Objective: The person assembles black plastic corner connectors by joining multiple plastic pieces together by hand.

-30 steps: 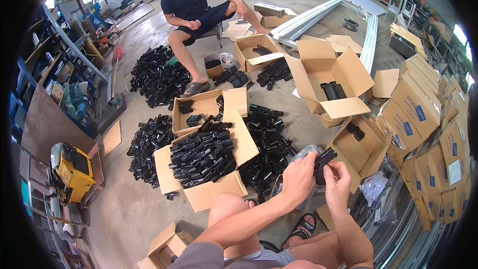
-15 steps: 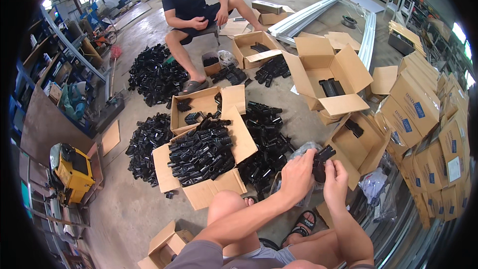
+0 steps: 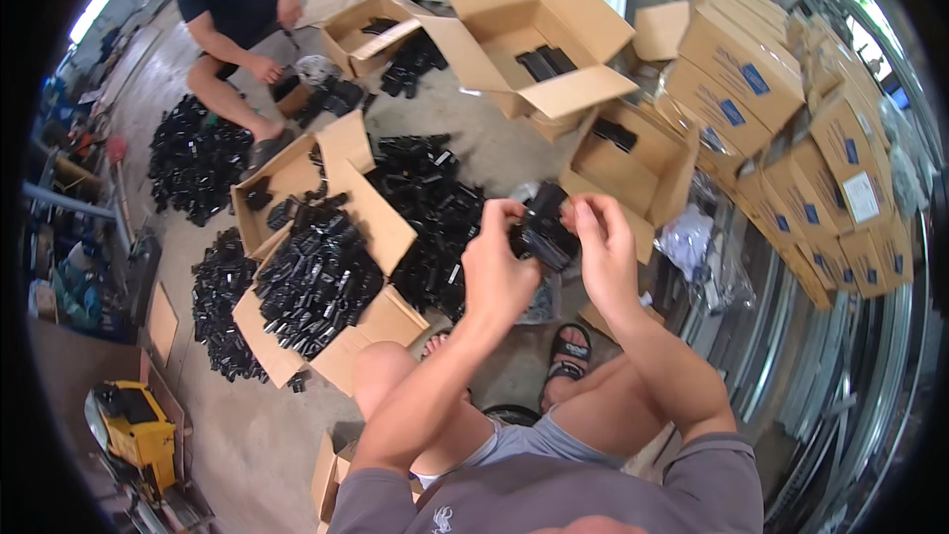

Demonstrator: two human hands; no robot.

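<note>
Your head view has swung right and down since the earlier frame, and the black part [image 3: 547,243] has turned in your grasp. On the floor [image 3: 494,143], the heaped box [image 3: 371,333] overflows with black pieces [image 3: 314,275]; the far box [image 3: 583,91] holds a few; the near box [image 3: 641,166] has one by its far left corner. Your left hand [image 3: 502,265] clamps the part's left side; your right hand [image 3: 605,249] pinches its right edge.

head view | left of worn fisheye pair | looks down from above | hands [image 3: 501,272] near
</note>
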